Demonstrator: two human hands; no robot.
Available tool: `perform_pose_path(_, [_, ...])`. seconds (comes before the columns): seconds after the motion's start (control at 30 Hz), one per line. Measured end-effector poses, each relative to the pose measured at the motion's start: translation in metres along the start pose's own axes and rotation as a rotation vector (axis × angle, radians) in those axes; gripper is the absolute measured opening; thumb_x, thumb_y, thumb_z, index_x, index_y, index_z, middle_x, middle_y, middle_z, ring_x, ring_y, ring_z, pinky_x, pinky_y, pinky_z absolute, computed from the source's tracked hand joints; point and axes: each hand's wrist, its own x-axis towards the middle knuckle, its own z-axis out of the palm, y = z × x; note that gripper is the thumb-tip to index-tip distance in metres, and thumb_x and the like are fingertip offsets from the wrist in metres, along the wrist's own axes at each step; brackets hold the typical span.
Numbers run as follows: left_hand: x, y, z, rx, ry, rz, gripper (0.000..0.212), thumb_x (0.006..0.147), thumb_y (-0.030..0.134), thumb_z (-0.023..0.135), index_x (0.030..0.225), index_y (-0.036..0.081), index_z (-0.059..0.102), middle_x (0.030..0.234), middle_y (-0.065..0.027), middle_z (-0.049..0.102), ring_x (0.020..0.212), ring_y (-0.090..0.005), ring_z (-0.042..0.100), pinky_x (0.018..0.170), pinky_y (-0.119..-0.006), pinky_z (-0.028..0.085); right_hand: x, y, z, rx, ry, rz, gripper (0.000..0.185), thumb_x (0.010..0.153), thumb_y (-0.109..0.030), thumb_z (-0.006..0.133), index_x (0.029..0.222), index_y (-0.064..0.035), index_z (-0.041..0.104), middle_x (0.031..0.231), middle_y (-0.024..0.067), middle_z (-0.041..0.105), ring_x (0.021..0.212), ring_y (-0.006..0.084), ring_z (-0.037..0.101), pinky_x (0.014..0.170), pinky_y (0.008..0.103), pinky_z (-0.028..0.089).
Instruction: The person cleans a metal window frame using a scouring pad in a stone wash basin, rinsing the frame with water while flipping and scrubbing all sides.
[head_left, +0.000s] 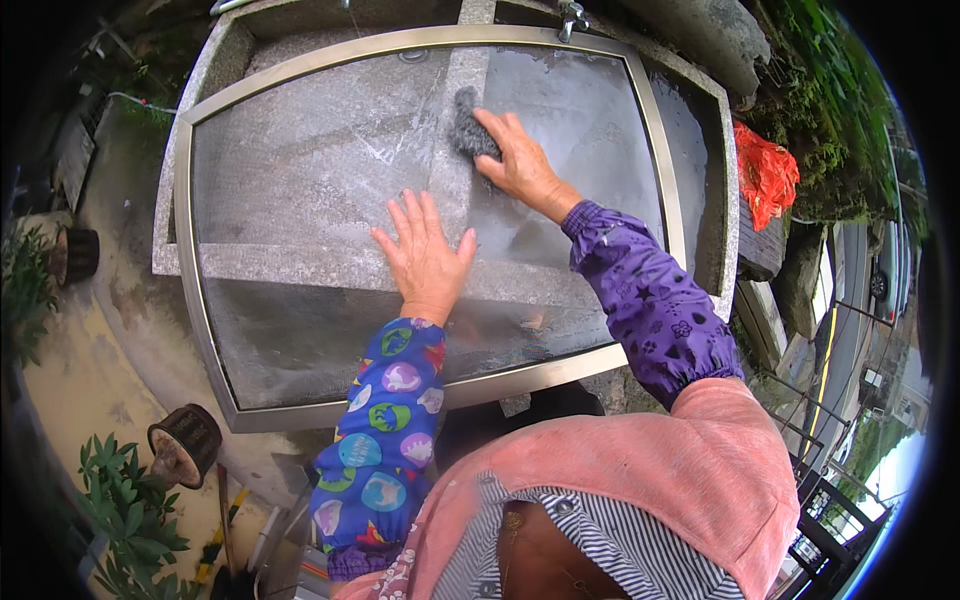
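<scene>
A metal-framed mesh screen (300, 180) lies across a stone sink (166, 225), with the basins and divider showing through the wet mesh. My left hand (425, 255) rests palm down near the middle of the mesh, fingers spread, holding nothing. Up and to the right of it, my right hand (523, 161) grips a grey fuzzy scrubbing pad (471, 127). The pad sits against the mesh over the sink's divider. Whitish wet streaks show on the mesh to the left of the pad.
A metal tap (573, 21) stands at the far edge of the screen. Right of the sink is a red plastic bag (765, 176) by mossy ground. At lower left are a tipped plant pot (185, 444) and a leafy plant (127, 502). A railing and road lie far right.
</scene>
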Motion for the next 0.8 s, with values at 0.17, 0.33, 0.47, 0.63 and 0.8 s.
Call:
perform_pose_path(0.17, [0.003,-0.003,-0.005,-0.040,0.055,0.005,0.079,0.084,0.050,0.057,0.141,-0.001,0.034,0.148,-0.0213,0.030,0.138,-0.0403,0.022,0.107,-0.063,0.016,0.036,0.018,-0.019,-0.137,-0.096,-0.137,0.063,0.076,-0.019,0.066,0.135,-0.0167,0.044,0.114,0.0131,0.052,0.102,0.0345,0.057,0.084,0.0422,0.050])
perform_pose_path(0.33, [0.003,0.000,-0.004,-0.072,0.067,0.031,0.079,0.084,0.048,0.058,0.141,0.000,0.034,0.148,-0.0208,0.031,0.138,-0.0404,0.024,0.107,-0.063,0.017,0.097,0.061,-0.027,-0.253,0.217,0.201,0.057,0.076,-0.025,0.062,0.130,-0.0103,0.050,0.117,0.0196,0.055,0.100,0.0372,0.058,0.088,0.0442,0.047])
perform_pose_path(0.47, [0.001,0.002,-0.007,-0.035,0.016,0.003,0.078,0.084,0.047,0.059,0.141,0.000,0.034,0.148,-0.0206,0.030,0.138,-0.0403,0.024,0.107,-0.063,0.018,0.075,-0.051,0.033,-0.191,-0.266,-0.331,0.056,0.078,-0.023,0.065,0.130,-0.0113,0.049,0.107,0.0179,0.053,0.099,0.0368,0.059,0.085,0.0427,0.049])
perform_pose_path(0.63, [-0.002,-0.003,-0.004,0.013,0.032,-0.017,0.080,0.083,0.047,0.060,0.143,0.001,0.032,0.150,-0.0200,0.028,0.139,-0.0395,0.022,0.108,-0.062,0.017,0.119,0.010,-0.010,-0.311,-0.051,-0.097,0.050,0.079,-0.022,0.065,0.127,-0.0170,0.052,0.111,0.0170,0.056,0.101,0.0332,0.060,0.083,0.0445,0.047])
perform_pose_path(0.8, [0.001,0.006,-0.003,-0.003,0.026,0.002,0.081,0.082,0.048,0.060,0.143,0.001,0.033,0.150,-0.0195,0.028,0.139,-0.0388,0.023,0.108,-0.062,0.016,0.073,0.091,-0.064,-0.324,0.123,0.340,0.054,0.078,-0.022,0.063,0.129,-0.0111,0.048,0.111,0.0196,0.054,0.101,0.0362,0.059,0.084,0.0471,0.046])
